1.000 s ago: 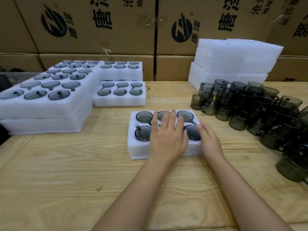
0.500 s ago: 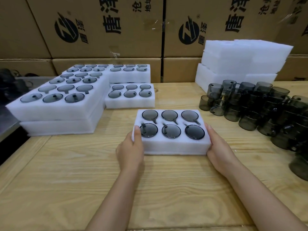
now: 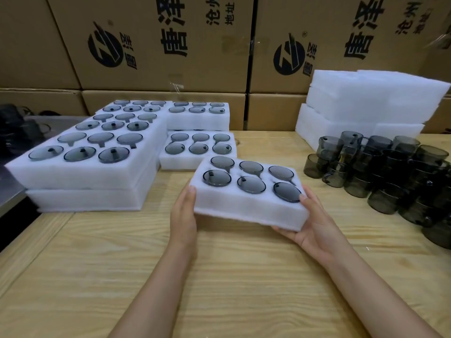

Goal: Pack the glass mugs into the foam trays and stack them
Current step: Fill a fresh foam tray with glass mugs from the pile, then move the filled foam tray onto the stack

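Cardboard cartons walled the far side of the pale wooden desk, and loose glass mugs crowded its right. Near the middle, a foam tray filled with six mugs hung tilted between the person's left hand and right hand, fingers grasping its two ends. I took this for the stacking step: next it wanted carrying level to the packed trays at the far left and lowering squarely.
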`<state>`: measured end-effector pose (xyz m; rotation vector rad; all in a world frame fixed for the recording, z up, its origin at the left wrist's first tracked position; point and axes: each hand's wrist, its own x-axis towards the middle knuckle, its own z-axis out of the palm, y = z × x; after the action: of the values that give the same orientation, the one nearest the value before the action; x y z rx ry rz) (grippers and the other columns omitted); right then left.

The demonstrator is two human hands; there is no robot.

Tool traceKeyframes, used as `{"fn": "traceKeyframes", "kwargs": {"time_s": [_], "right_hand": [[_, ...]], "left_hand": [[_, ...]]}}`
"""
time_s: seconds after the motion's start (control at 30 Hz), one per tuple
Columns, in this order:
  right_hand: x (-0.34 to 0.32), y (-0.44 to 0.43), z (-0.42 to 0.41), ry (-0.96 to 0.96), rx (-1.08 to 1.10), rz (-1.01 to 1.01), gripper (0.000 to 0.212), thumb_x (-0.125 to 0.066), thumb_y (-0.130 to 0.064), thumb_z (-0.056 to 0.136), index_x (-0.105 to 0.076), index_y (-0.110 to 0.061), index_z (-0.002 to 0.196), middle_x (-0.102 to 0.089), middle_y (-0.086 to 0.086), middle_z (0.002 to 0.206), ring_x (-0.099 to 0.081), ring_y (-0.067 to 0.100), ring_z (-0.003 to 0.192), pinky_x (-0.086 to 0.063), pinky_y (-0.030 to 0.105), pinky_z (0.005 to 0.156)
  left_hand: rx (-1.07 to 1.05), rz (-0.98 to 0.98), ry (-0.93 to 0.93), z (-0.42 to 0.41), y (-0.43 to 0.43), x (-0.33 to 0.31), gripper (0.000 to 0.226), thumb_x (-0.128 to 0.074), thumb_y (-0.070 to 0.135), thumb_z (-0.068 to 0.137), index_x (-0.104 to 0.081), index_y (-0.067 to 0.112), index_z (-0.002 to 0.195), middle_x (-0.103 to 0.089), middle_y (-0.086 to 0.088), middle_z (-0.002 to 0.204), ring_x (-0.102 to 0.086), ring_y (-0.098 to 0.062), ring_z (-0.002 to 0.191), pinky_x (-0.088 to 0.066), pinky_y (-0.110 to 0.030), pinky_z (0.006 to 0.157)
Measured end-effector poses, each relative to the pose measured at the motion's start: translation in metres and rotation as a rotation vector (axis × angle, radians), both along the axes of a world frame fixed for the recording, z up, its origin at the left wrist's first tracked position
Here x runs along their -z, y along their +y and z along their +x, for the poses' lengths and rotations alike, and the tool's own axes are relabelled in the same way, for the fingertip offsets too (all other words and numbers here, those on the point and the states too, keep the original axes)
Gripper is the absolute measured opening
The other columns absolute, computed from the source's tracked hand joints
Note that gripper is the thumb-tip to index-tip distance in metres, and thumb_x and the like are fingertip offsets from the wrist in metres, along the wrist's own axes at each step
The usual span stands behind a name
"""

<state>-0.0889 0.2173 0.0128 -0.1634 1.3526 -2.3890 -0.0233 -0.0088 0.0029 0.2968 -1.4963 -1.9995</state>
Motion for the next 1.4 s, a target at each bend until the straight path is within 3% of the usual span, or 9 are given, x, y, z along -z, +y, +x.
{"fn": "traceKeyframes", "kwargs": {"time_s": [0.13, 0.27, 0.43, 0.63, 0.83, 0.97, 1.03, 1.27, 1.4], "right_hand": [[-0.014, -0.011, -0.021, 0.107, -0.033, -0.086, 0.056, -0.054, -0.029, 0.082, -0.043, -0.034, 0.137, -0.061, 0.002, 0.127, -0.064, 0.028, 0.104, -0.056, 0.047, 0.074], [-0.038, -0.043, -0.055, 0.129, -0.042, -0.117, 0.046, -0.052, -0.028, 0.083, -0.052, -0.029, 0.129, -0.067, 0.001, 0.112, -0.068, 0.021, 0.087, -0.056, 0.037, 0.060], [-0.070, -0.103, -0.111, 0.101, -0.008, -0.050, 0.039, -0.044, -0.023, 0.094, -0.050, -0.033, 0.131, -0.062, 0.005, 0.124, -0.062, 0.027, 0.096, -0.053, 0.044, 0.072], [-0.078, -0.167, -0.147, 0.064, -0.022, 0.034, 0.036, -0.044, -0.016, 0.092, -0.058, -0.027, 0.123, -0.060, 0.011, 0.127, -0.061, 0.030, 0.097, -0.049, 0.051, 0.077], [-0.063, -0.182, -0.159, 0.229, -0.052, 0.217, 0.035, -0.048, -0.026, 0.096, -0.050, -0.029, 0.131, -0.061, 0.001, 0.126, -0.061, 0.023, 0.111, -0.052, 0.050, 0.088], [-0.046, -0.176, -0.169, 0.417, -0.075, 0.538, 0.089, -0.073, -0.048, 0.075, -0.024, -0.029, 0.147, -0.044, -0.006, 0.143, -0.040, 0.016, 0.133, -0.036, 0.042, 0.108], [-0.042, -0.178, -0.173, 0.448, -0.045, 0.669, 0.096, -0.073, -0.053, 0.071, -0.020, -0.032, 0.148, -0.039, 0.000, 0.147, -0.032, 0.022, 0.138, -0.032, 0.044, 0.110], [-0.044, -0.182, -0.170, 0.507, 0.029, 0.743, 0.077, -0.070, -0.048, 0.077, -0.032, -0.031, 0.141, -0.049, -0.009, 0.138, -0.043, 0.019, 0.129, -0.036, 0.040, 0.108], [-0.055, -0.171, -0.163, 0.618, 0.071, 0.998, 0.063, -0.063, -0.055, 0.080, -0.048, -0.021, 0.132, -0.055, -0.001, 0.132, -0.045, 0.025, 0.126, -0.037, 0.038, 0.105]], "left_hand": [[-0.019, 0.056, 0.015, -0.005, -0.005, 0.002, 0.044, -0.041, 0.047, 0.093, -0.058, 0.022, 0.125, -0.067, 0.003, 0.116, -0.065, -0.016, 0.102, -0.054, -0.034, 0.081], [-0.162, 0.101, -0.081, -0.013, -0.005, 0.005, 0.023, -0.036, 0.028, 0.103, -0.055, 0.024, 0.115, -0.062, -0.003, 0.110, -0.064, -0.021, 0.091, -0.050, -0.034, 0.079], [-0.092, -0.117, -0.162, -0.014, 0.001, 0.011, 0.020, -0.047, 0.013, 0.098, -0.064, 0.024, 0.102, -0.072, 0.000, 0.083, -0.068, -0.013, 0.079, -0.050, -0.025, 0.075], [-0.056, -0.185, -0.209, -0.013, 0.000, 0.013, 0.024, -0.049, 0.013, 0.096, -0.063, 0.032, 0.100, -0.072, 0.013, 0.084, -0.067, -0.003, 0.076, -0.048, -0.016, 0.071], [-0.030, -0.248, -0.213, -0.012, 0.003, 0.014, 0.026, -0.051, 0.009, 0.094, -0.062, 0.032, 0.100, -0.071, 0.014, 0.081, -0.064, 0.000, 0.069, -0.046, -0.009, 0.068], [0.004, -0.271, -0.221, -0.012, 0.005, 0.012, 0.026, -0.053, 0.010, 0.093, -0.061, 0.034, 0.101, -0.071, 0.013, 0.082, -0.063, -0.002, 0.070, -0.044, -0.006, 0.065], [0.011, -0.268, -0.212, -0.011, 0.006, 0.011, 0.018, -0.054, 0.021, 0.092, -0.061, 0.035, 0.102, -0.071, 0.013, 0.082, -0.064, -0.002, 0.072, -0.043, -0.006, 0.065], [0.017, -0.308, -0.227, -0.010, 0.004, 0.011, 0.025, -0.054, 0.013, 0.092, -0.062, 0.036, 0.100, -0.070, 0.008, 0.081, -0.064, -0.003, 0.071, -0.044, -0.007, 0.066], [0.008, -0.322, -0.254, -0.010, 0.002, 0.011, 0.025, -0.052, 0.011, 0.092, -0.063, 0.033, 0.100, -0.071, 0.014, 0.081, -0.065, -0.001, 0.073, -0.045, -0.007, 0.067]]}}
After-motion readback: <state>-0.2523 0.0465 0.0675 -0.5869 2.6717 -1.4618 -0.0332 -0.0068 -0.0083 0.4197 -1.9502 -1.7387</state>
